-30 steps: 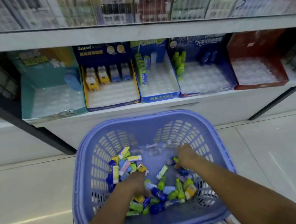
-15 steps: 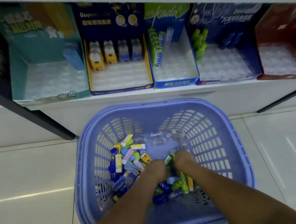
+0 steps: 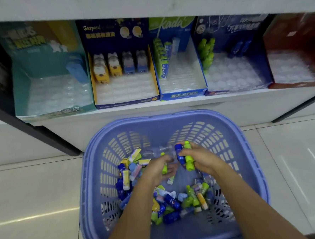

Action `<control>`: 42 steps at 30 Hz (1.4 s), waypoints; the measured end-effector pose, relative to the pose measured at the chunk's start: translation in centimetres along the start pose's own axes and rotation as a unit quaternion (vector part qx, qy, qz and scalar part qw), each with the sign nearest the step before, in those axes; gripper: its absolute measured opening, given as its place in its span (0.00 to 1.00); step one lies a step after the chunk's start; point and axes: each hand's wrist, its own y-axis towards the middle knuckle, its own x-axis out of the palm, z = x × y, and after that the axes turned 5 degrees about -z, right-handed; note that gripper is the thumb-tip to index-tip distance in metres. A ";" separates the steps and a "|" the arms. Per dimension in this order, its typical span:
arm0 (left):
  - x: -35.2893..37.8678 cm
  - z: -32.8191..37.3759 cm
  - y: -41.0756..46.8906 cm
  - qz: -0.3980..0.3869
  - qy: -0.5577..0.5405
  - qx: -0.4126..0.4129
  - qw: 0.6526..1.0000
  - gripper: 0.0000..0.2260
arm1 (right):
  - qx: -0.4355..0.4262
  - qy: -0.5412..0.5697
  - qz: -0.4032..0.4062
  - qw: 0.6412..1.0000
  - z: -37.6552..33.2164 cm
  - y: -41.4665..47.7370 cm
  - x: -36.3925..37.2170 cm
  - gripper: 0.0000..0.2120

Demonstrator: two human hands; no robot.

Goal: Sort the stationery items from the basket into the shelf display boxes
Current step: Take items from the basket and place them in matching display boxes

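pickup step, mid-sort: right hand (image 3: 199,160) gripping blue tube (image 3: 179,153) + lime tube (image 3: 188,159) over lavender basket (image 3: 171,116), left hand (image 3: 156,170) curled round thin lime stick (image 3: 163,167), pile (image 3: 173,203) below. next imo: lift to navy display box (image 3: 239,29) holding matching lime/blue ones, slot upright

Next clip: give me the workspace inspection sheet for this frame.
Surface: glossy tiled floor; white shelf above it.
Job's things: lilac basket on the floor, holding mixed stationery; five display boxes on the shelf, trays mostly unfilled.
Clutter: nothing seen.
Hands: left hand holds a green stick; right hand grips a blue-and-green pair.
Cables: nothing seen.
Surroundings: dark shelf upright at left.
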 end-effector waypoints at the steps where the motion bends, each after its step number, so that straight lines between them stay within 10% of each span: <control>1: 0.4 0.6 -0.8 -0.050 -0.059 0.020 0.997 0.06 | -0.033 0.039 0.001 0.999 -0.7 -0.8 0.6 0.12; 6: 2.1 2.7 -4.7 -0.197 -0.182 0.103 0.958 0.16 | -0.163 -0.037 0.002 0.986 -3.3 -4.4 3.5 0.16; 13: 3.7 4.7 -8.9 -0.156 -0.174 0.167 0.958 0.10 | -0.283 -0.198 0.084 0.935 -7.4 -7.9 5.6 0.11; 18: 5.1 6.2 -11.8 -0.187 -0.235 0.157 0.941 0.10 | -0.289 -0.056 0.054 0.954 -9.9 -9.5 5.0 0.11; 29: 6.8 8.8 -12.9 -0.179 -0.277 0.188 0.925 0.20 | -0.360 -0.064 0.295 0.883 -20.2 -6.5 -6.2 0.11; 42: 7.1 9.7 -11.1 -0.124 -0.263 0.193 0.937 0.22 | -0.298 -0.439 0.332 0.780 -26.7 0.5 -9.6 0.15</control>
